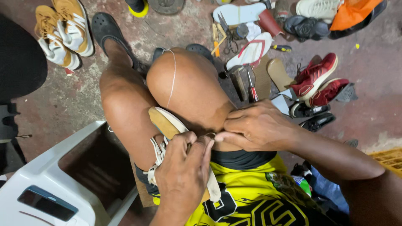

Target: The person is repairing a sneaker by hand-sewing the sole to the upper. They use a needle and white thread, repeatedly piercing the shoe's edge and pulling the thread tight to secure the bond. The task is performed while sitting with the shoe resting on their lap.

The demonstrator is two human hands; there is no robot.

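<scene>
A pair of tan-and-white sneakers [63, 31] lies far up-left of the fingers. Metal scissors [228, 35] and a white-and-red flip-flop sandal [251, 52] lie above them. Two red sneakers [320, 79] sit up-right. A white plastic stool [50, 184] stands lower-left.

The person sits with a tan-soled shoe [167, 123] clamped between the knees, toe up. The left hand [184, 167] grips it at the white laces, fingertips pinched at the sole edge. The right hand [257, 127] pinches just beside, touching the left. A thin white thread [172, 77] runs over the knee. On the floor beyond lie scissors [228, 35], a pair of red sneakers [318, 79] and tan sneakers [63, 31] at the top left corner.
</scene>
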